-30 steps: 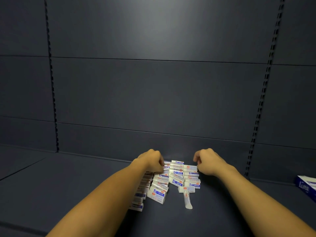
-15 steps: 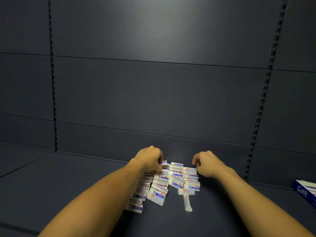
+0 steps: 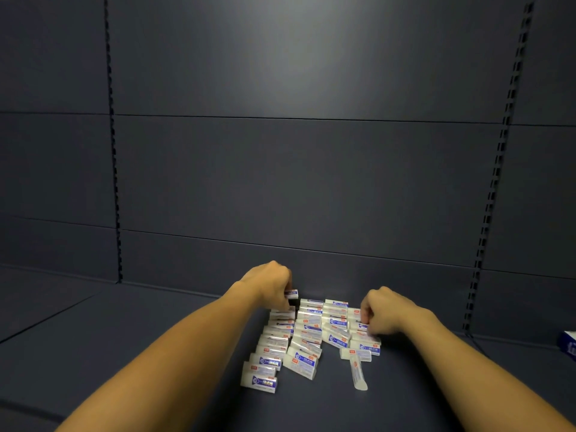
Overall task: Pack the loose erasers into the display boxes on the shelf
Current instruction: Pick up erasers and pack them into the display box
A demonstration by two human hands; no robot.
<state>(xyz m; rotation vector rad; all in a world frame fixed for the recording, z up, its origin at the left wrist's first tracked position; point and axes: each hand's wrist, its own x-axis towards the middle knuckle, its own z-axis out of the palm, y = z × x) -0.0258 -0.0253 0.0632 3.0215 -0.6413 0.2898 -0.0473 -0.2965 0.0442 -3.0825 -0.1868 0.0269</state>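
Observation:
Several loose erasers (image 3: 307,335) in white, blue and red wrappers lie in rough rows on the dark shelf (image 3: 124,338). My left hand (image 3: 269,280) is raised at the pile's far left corner, fingers curled round one eraser (image 3: 291,294). Over the pile's right edge my right hand (image 3: 381,311) has its fingers curled down onto the erasers there; what it holds is hidden. A clear plastic strip (image 3: 357,374) lies at the front of the pile. Part of a blue and white display box (image 3: 568,344) shows at the right edge.
The dark shelf back panel (image 3: 296,182) rises right behind the pile, with slotted uprights (image 3: 489,213) on either side. Bare shelf surface stretches to the left of the pile and in front of it.
My left hand has lifted slightly with an eraser in its fingers. My right hand has dropped lower onto the right side of the pile.

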